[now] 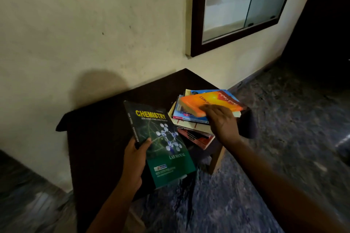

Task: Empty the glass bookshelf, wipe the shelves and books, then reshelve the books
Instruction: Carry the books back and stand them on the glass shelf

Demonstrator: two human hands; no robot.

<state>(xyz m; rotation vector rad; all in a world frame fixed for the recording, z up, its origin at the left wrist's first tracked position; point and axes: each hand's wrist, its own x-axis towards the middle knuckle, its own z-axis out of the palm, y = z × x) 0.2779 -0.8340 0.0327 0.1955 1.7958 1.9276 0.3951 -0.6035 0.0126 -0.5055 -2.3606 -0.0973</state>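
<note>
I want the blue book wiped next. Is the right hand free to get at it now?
Probably not directly. The orange book lies on top of the blue book, and the right hand grips that orange one. Only the blue book's edges show.

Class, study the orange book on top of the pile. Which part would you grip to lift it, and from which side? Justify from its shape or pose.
Grip the orange book at its near edge, from the person's side, where the right hand holds it. It lies skewed atop the pile, so that edge seems to jut past the books below, leaving room underneath.
</note>
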